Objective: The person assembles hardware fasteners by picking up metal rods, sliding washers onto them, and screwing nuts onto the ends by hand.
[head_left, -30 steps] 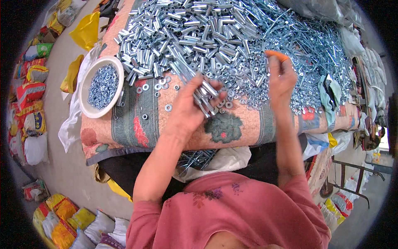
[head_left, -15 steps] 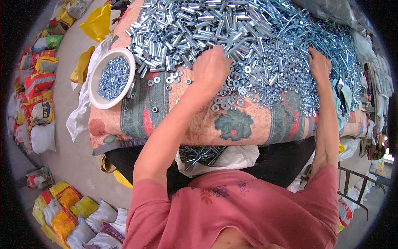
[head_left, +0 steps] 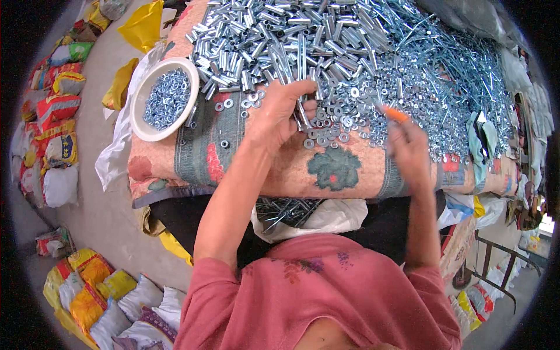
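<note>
My left hand (head_left: 280,114) is at the near edge of a big heap of short shiny metal sleeves (head_left: 274,35), its fingers closed around a few sleeves. Flat washers (head_left: 332,119) lie scattered just to its right. My right hand (head_left: 408,149) hovers blurred over the patterned quilt (head_left: 350,175), an orange cap (head_left: 396,114) on one fingertip; what it holds cannot be made out. Thin metal rods and small nuts (head_left: 449,70) are piled beyond it.
A white bowl (head_left: 139,119) of small nuts stands at the quilt's left end. A white bag (head_left: 326,219) with metal parts lies below the near edge, by my lap. Coloured sacks (head_left: 55,116) line the floor on the left; a yellow bag (head_left: 143,23) lies behind.
My left hand has drawn back from the sleeve heap with sleeves in its fingers. My right hand has pulled back from the far nuts toward me and now blurs over the quilt.
</note>
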The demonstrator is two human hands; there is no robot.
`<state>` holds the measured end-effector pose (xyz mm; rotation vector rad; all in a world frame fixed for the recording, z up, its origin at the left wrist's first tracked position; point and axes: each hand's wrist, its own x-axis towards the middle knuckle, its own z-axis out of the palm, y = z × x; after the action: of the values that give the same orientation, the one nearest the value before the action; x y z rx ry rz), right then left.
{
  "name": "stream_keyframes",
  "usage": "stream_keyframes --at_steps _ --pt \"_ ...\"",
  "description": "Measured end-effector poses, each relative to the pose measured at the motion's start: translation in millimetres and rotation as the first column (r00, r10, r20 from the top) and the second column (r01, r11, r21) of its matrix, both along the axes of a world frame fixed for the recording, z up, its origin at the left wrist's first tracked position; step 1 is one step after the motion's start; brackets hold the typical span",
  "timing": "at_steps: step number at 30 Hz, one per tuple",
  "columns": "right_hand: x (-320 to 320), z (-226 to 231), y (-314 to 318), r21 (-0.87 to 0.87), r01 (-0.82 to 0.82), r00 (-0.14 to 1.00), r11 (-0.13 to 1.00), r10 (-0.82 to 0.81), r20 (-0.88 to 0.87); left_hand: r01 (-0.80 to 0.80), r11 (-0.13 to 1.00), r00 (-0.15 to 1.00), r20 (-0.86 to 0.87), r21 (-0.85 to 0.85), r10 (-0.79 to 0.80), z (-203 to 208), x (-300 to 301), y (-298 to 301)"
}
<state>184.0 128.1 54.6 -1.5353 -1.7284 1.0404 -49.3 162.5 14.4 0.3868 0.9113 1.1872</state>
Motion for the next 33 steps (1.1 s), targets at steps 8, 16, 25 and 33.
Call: stream_keyframes --at_steps 8,16,25,33 --pt "-37 -9 -34 -0.01 -0.191 0.981 0.981 0.192 0.036 -0.05 0.998 0.995 0.09 0.048 0.046 2 5 -29" --pt "-63 -10 -42 0.217 -0.116 0.988 0.969 0.089 0.128 -0.1 0.993 0.979 0.183 0.061 0.087 -2 8 -45" --pt "-113 -13 -18 0.717 -0.09 0.988 0.691 0.151 -0.022 -0.121 0.99 0.853 0.503 -0.066 0.138 -5 20 -70" --pt "-136 -31 -28 0.808 -0.251 0.962 0.533 0.228 0.149 -0.229 0.969 0.869 0.468 0.092 0.161 -2 19 -100"
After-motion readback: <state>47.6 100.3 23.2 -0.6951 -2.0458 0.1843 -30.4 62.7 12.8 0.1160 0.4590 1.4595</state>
